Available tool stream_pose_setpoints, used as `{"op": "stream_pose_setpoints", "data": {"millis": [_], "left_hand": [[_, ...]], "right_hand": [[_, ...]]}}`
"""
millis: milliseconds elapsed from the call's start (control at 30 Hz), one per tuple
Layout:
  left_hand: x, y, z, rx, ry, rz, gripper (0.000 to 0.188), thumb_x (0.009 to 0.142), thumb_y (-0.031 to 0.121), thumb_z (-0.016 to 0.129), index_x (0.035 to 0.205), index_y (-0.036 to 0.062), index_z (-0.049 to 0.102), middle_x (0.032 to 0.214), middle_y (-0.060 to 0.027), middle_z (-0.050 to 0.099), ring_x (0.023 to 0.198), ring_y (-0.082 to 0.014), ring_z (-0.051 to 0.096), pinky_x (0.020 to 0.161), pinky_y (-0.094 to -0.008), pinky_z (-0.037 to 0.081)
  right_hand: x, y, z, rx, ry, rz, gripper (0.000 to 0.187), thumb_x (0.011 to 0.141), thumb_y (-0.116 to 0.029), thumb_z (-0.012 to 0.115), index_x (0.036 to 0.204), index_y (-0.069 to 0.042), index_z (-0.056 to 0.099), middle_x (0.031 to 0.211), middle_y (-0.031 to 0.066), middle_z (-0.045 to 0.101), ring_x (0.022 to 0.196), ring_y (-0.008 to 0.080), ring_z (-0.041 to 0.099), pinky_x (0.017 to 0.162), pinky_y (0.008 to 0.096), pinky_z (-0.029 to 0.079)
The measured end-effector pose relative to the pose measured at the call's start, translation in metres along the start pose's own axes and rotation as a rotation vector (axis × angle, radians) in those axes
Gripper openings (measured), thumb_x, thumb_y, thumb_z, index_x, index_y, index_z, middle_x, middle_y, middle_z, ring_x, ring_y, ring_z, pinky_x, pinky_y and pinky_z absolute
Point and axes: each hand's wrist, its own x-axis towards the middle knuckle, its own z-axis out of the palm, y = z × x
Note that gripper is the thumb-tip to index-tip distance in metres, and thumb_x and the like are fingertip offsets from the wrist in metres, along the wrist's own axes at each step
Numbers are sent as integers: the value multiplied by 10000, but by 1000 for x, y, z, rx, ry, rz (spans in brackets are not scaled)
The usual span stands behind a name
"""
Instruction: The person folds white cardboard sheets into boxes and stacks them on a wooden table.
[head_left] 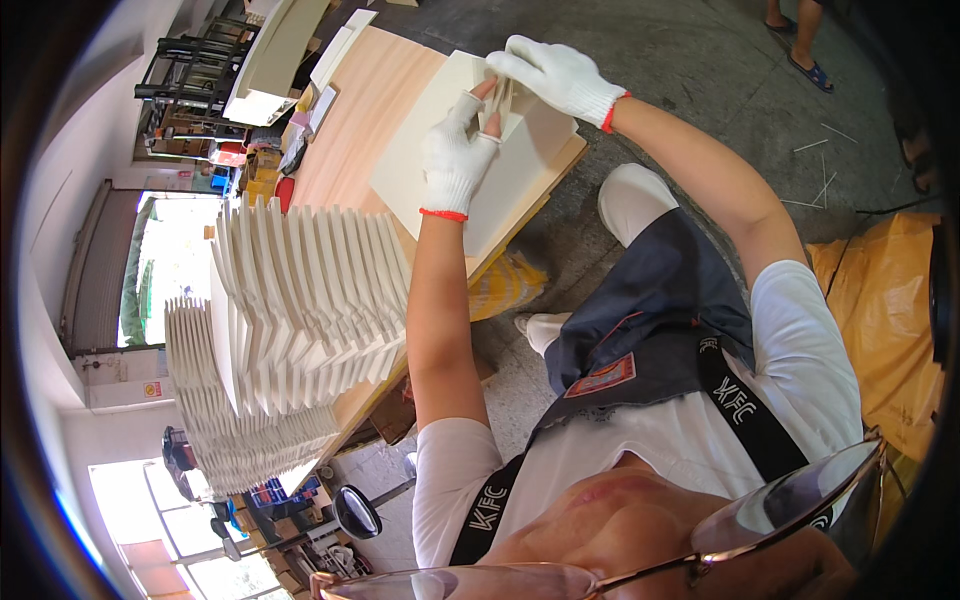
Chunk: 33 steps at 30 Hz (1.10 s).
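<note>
My left hand [463, 150], in a white knitted glove with a red cuff and bare thumb and finger tips, is closed on a small pale slotted piece [503, 101]. That piece rests on a flat cream-white panel [425, 185] on the wooden table. My right hand [562, 82], in a matching white glove, reaches over the far side of the same piece, its fingers bent together against it. The glove hides part of the piece and the exact grip.
Tall stacks of cream-white shaped panels [310, 290] stand left of my left forearm. More panels [275, 50] and tools lie at the table's far left. Thin white strips [815, 170] litter the floor. Orange sheeting [880, 310] lies at right. Another person's feet [810, 70] show at far right.
</note>
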Motion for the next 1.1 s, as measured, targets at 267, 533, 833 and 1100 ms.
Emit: {"op": "stream_pose_setpoints", "data": {"millis": [267, 533, 833, 1100], "left_hand": [[-1, -6, 0, -77, 43, 81, 325, 923, 196, 600, 1244, 235, 631, 803, -128, 657, 708, -256, 648, 688, -358, 513], [-1, -3, -4, -143, -25, -61, 276, 936, 203, 604, 1208, 173, 644, 723, -41, 579, 627, -137, 524, 612, -288, 449], [0, -1, 0, -202, -52, -111, 374, 873, 128, 710, 1239, 135, 634, 710, 16, 501, 604, -62, 467, 559, -245, 394], [0, -5, -1, -201, -66, -116, 391, 883, 172, 696, 1269, 181, 630, 716, -22, 552, 587, -97, 528, 575, -275, 441]], "right_hand": [[-3, 12, -21, -464, -19, -389, 418, 977, -499, 416, 913, -134, 610, 798, 133, 667, 758, 339, 653, 669, 451, 497], [9, -11, 2, 41, -104, 47, 425, 963, -511, 411, 924, -129, 592, 866, 142, 647, 886, 341, 627, 768, 442, 455], [6, 25, 28, -241, -14, -170, 286, 1003, -199, 403, 1248, -202, 551, 1200, 51, 563, 986, 292, 620, 799, 410, 514], [1, 10, 20, -123, -1, -94, 286, 1018, -355, 389, 1153, -175, 565, 1070, 87, 603, 922, 305, 630, 772, 426, 498]]}}
